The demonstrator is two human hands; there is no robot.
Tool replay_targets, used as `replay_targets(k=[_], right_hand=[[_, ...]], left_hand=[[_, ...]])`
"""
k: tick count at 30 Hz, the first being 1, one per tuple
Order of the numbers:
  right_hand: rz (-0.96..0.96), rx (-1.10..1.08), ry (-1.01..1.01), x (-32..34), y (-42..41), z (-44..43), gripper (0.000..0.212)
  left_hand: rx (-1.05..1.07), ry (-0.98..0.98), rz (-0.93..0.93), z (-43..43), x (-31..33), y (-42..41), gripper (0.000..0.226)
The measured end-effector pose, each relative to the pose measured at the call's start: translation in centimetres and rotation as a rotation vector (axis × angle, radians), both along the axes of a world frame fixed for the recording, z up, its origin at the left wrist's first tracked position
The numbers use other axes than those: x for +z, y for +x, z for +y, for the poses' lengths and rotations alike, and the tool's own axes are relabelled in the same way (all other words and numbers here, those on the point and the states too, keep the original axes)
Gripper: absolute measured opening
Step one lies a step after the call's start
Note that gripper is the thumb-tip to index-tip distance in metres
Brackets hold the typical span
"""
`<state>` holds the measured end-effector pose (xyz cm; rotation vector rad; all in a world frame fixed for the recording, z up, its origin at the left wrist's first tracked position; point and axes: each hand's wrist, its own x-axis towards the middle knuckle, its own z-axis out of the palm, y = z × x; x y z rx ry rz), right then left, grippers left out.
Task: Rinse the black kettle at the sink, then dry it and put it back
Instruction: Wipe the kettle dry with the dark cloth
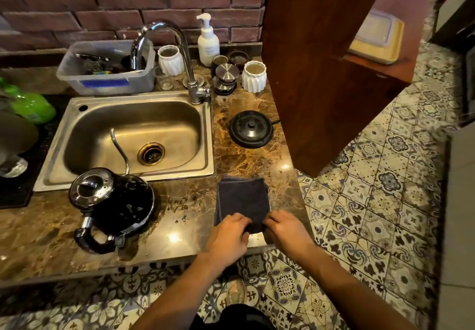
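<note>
The black kettle (115, 201) stands wet on the marble counter in front of the steel sink (128, 134), its thin spout reaching over the basin and its handle pointing toward me. A folded dark cloth (243, 198) lies on the counter to the kettle's right. My left hand (227, 234) and my right hand (286, 228) both pinch the cloth's near edge, side by side. The round black kettle base (251, 129) sits right of the sink, with nothing on it.
A chrome faucet (180, 54) rises behind the sink. A plastic tub (105, 68), white ribbed cups (254, 76), a soap pump bottle (208, 40) and metal lids line the back. A wooden panel (316, 59) stands at the right. The counter edge runs close to my hands.
</note>
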<state>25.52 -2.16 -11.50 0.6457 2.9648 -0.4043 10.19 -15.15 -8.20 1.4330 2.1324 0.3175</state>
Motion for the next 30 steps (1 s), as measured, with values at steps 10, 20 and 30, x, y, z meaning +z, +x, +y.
replay_targets(k=[10, 20, 30], right_hand=[[0.228, -0.090, -0.271, 3.7, -2.1, 1.5, 0.019], [0.297, -0.137, -0.596, 7.4, -5.3, 3.1, 0.030], [0.480, -0.186, -1.068, 10.7, -10.7, -1.0, 0.014]], left_hand=[[0.121, 0.133, 0.099, 1.2, -0.4, 0.0, 0.035], [0.142, 0.153, -0.110, 1.6, 5.5, -5.4, 0.027], [0.064, 0.191, -0.069, -2.3, 11.6, -11.6, 0.018]])
